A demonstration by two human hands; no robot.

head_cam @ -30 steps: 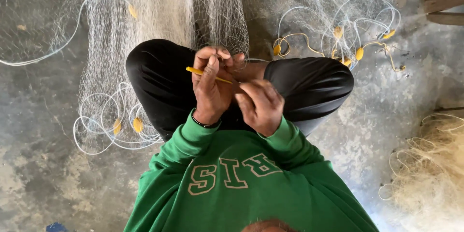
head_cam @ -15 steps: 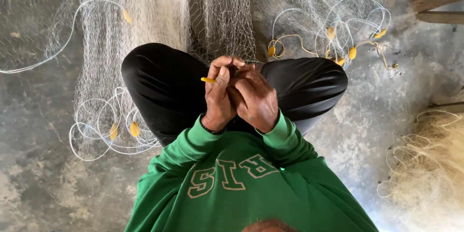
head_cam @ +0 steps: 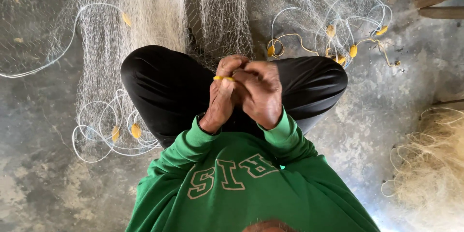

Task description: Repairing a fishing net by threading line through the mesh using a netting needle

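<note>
Pinched between the fingers of the left hand point(head_cam: 220, 99) was a slim yellow netting needle point(head_cam: 223, 78), only its short end showing above the black-trousered lap point(head_cam: 159, 84). Right hand point(head_cam: 261, 94) was curled closed against the left, touching it; what it gripped could not be told. Pale fishing net point(head_cam: 159, 14) hung down to the knees and spread over the concrete floor point(head_cam: 38, 183). White line coils with yellow floats point(head_cam: 353, 51) lay on both sides. Green sweatshirt point(head_cam: 241, 188) filled the foreground.
</note>
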